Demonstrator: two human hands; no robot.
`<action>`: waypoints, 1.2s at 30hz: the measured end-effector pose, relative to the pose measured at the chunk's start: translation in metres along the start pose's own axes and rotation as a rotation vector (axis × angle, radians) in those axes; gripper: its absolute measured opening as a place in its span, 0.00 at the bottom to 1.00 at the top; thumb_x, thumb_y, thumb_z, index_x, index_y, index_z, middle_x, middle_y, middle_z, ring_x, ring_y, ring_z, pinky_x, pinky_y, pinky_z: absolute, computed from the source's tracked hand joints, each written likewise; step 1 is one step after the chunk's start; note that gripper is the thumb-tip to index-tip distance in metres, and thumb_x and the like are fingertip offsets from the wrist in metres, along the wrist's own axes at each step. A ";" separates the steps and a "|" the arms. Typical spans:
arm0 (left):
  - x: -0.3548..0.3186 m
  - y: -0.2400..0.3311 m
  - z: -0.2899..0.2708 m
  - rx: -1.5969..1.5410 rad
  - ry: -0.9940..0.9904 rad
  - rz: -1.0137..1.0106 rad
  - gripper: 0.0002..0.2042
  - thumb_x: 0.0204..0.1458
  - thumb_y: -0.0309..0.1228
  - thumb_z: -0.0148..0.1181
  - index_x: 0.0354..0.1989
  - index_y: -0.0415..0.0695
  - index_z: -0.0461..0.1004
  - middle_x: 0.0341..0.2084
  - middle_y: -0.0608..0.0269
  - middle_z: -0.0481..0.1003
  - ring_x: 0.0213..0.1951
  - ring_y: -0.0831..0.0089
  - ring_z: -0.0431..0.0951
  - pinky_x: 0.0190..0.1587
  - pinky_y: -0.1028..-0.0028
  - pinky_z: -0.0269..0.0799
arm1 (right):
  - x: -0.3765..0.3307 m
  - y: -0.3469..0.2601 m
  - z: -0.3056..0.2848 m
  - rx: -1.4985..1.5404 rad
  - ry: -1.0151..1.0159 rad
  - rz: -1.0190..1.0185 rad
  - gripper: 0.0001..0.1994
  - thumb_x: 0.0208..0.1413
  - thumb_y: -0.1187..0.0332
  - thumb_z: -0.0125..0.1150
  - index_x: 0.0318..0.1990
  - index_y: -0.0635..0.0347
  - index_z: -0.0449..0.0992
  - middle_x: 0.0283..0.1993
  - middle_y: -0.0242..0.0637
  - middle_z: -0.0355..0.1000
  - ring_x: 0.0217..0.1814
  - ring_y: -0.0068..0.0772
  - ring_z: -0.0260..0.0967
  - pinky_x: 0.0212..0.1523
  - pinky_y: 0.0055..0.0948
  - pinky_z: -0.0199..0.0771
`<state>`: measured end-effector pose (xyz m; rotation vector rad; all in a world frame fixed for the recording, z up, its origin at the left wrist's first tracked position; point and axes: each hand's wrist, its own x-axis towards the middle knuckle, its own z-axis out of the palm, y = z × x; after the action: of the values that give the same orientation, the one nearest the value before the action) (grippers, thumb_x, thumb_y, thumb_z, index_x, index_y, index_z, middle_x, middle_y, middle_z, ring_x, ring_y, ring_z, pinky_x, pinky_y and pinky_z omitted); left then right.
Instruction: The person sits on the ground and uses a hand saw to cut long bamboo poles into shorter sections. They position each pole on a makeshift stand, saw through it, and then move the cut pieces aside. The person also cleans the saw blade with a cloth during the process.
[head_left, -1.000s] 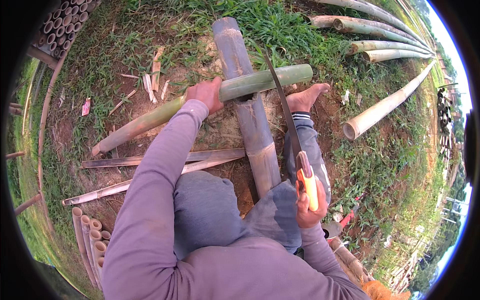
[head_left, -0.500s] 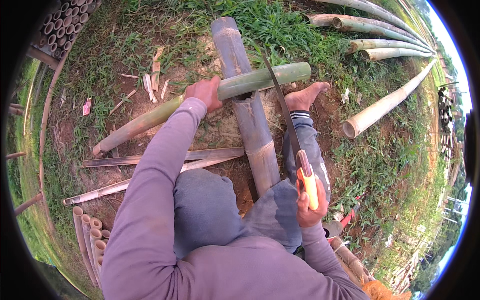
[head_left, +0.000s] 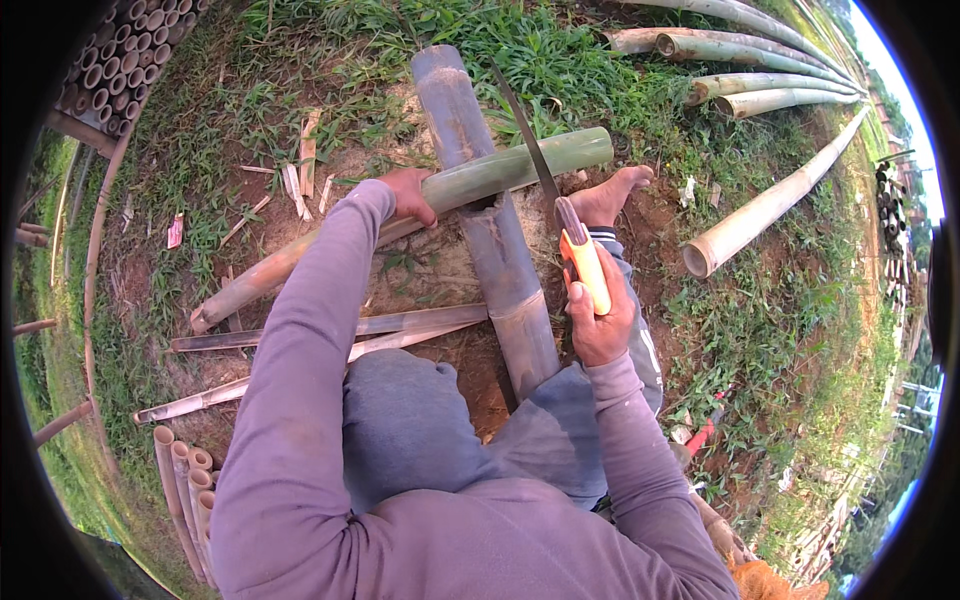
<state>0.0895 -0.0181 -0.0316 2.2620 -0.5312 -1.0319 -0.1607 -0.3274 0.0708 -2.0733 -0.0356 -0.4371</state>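
Note:
A green bamboo pole (head_left: 500, 172) lies across a thick grey bamboo trunk (head_left: 497, 240), resting at a notch in it. My left hand (head_left: 408, 195) is closed around the green pole, just left of the trunk. In my right hand (head_left: 603, 318) is a hand saw (head_left: 533, 150), gripped by its orange and yellow handle. The saw's long dark blade crosses the green pole near its right end, its tip pointing away over the grass. Whether the teeth have cut into the pole, I cannot tell. My bare foot (head_left: 612, 195) stands just beyond the saw handle.
Split bamboo strips (head_left: 400, 320) lie left of the trunk, near my knee. Short cut tubes (head_left: 190, 480) stand at the lower left, and more are stacked (head_left: 125, 65) at the far left. Long poles (head_left: 775, 205) lie on the right. A red-handled tool (head_left: 707, 430) is in the grass.
My right hand has pushed the saw forward and slightly left, so its handle is nearer the pole. My left hand still holds the green pole, which has shifted only slightly in view.

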 end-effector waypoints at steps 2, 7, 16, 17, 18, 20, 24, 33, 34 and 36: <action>-0.017 0.043 0.017 0.265 0.232 -0.093 0.34 0.40 0.42 0.77 0.59 0.47 0.73 0.50 0.45 0.82 0.54 0.47 0.82 0.59 0.53 0.77 | 0.005 -0.011 0.002 0.045 0.049 0.083 0.24 0.65 0.72 0.64 0.67 0.69 0.72 0.60 0.51 0.80 0.55 0.44 0.84 0.55 0.36 0.82; -0.027 0.051 0.049 0.393 0.504 -0.203 0.28 0.44 0.40 0.76 0.53 0.48 0.70 0.46 0.48 0.82 0.52 0.46 0.83 0.55 0.51 0.79 | 0.022 -0.035 0.006 -0.094 0.077 0.050 0.22 0.63 0.74 0.64 0.64 0.68 0.75 0.55 0.50 0.82 0.50 0.41 0.85 0.50 0.36 0.84; -0.030 0.052 0.046 0.406 0.520 -0.153 0.26 0.47 0.38 0.74 0.52 0.49 0.70 0.46 0.49 0.82 0.49 0.46 0.84 0.53 0.52 0.80 | -0.087 -0.061 -0.042 -0.034 0.102 0.013 0.24 0.68 0.69 0.61 0.65 0.79 0.70 0.60 0.57 0.78 0.55 0.42 0.83 0.54 0.36 0.85; -0.029 0.053 0.047 0.410 0.513 -0.160 0.26 0.47 0.38 0.74 0.52 0.49 0.70 0.46 0.49 0.82 0.50 0.46 0.84 0.54 0.52 0.80 | -0.062 -0.044 -0.028 -0.109 0.107 -0.036 0.23 0.67 0.70 0.61 0.64 0.77 0.71 0.59 0.55 0.79 0.54 0.42 0.83 0.53 0.36 0.85; -0.030 0.054 0.048 0.412 0.506 -0.165 0.26 0.47 0.38 0.74 0.53 0.50 0.70 0.46 0.49 0.82 0.50 0.47 0.84 0.54 0.52 0.80 | -0.029 -0.026 -0.009 -0.186 0.112 -0.086 0.22 0.67 0.70 0.62 0.64 0.75 0.72 0.59 0.54 0.80 0.54 0.41 0.83 0.51 0.35 0.85; -0.024 0.054 0.053 0.408 0.501 -0.154 0.26 0.47 0.39 0.74 0.53 0.50 0.69 0.46 0.50 0.82 0.50 0.47 0.84 0.54 0.52 0.80 | 0.041 -0.008 0.030 0.018 0.136 0.084 0.22 0.64 0.72 0.66 0.64 0.68 0.75 0.49 0.50 0.83 0.45 0.35 0.84 0.46 0.33 0.82; -0.030 0.051 0.044 0.398 0.462 -0.222 0.26 0.48 0.40 0.73 0.54 0.50 0.69 0.47 0.50 0.82 0.51 0.48 0.84 0.55 0.53 0.80 | 0.029 -0.017 0.023 -0.118 0.105 0.008 0.22 0.65 0.72 0.64 0.65 0.70 0.74 0.53 0.50 0.83 0.48 0.36 0.85 0.48 0.33 0.84; -0.029 0.057 0.047 0.411 0.475 -0.190 0.27 0.47 0.40 0.74 0.54 0.51 0.70 0.47 0.50 0.82 0.51 0.48 0.84 0.54 0.52 0.80 | -0.052 -0.011 -0.016 -0.193 0.121 -0.096 0.24 0.65 0.70 0.63 0.64 0.76 0.72 0.59 0.57 0.79 0.53 0.42 0.84 0.51 0.35 0.86; -0.029 0.056 0.046 0.400 0.476 -0.194 0.27 0.47 0.39 0.74 0.54 0.51 0.70 0.47 0.50 0.82 0.51 0.47 0.84 0.54 0.52 0.80 | -0.008 -0.005 0.009 -0.144 0.103 -0.067 0.22 0.64 0.72 0.64 0.64 0.71 0.74 0.58 0.52 0.80 0.50 0.39 0.84 0.48 0.35 0.84; -0.027 0.057 0.047 0.383 0.480 -0.184 0.27 0.47 0.39 0.75 0.54 0.51 0.70 0.47 0.50 0.82 0.51 0.47 0.84 0.54 0.51 0.79 | 0.041 -0.002 0.032 -0.032 0.129 0.031 0.22 0.63 0.74 0.64 0.64 0.68 0.75 0.53 0.47 0.83 0.46 0.38 0.85 0.47 0.34 0.83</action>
<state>0.0302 -0.0618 -0.0041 2.8207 -0.3359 -0.4545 -0.1136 -0.3058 0.0708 -2.0693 0.0809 -0.5545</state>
